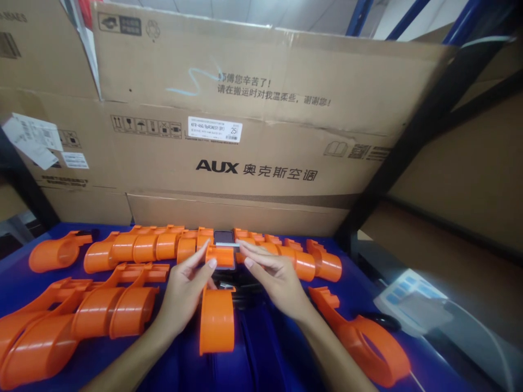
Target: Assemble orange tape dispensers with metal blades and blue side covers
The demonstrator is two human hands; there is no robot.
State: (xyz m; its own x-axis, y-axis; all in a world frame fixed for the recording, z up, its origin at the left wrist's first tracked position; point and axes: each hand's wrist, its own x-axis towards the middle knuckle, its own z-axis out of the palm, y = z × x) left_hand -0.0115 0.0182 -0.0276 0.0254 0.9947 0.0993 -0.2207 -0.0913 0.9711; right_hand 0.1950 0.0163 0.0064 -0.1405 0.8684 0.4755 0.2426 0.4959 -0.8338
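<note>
Orange cup (217, 321) hangs below the fingers, long axis running bodyward; left hand (183, 286), nearer, pinches its handle (220, 256); right hand (280, 277) meets a pale strip (227, 245), grip unclear

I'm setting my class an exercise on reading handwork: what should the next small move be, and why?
Probably press the pale toothed strip gently against the orange piece. The left hand holds that piece, the strip shows along its upper edge, and the right hand is at the strip's end; whether it is seated is unclear.
</note>
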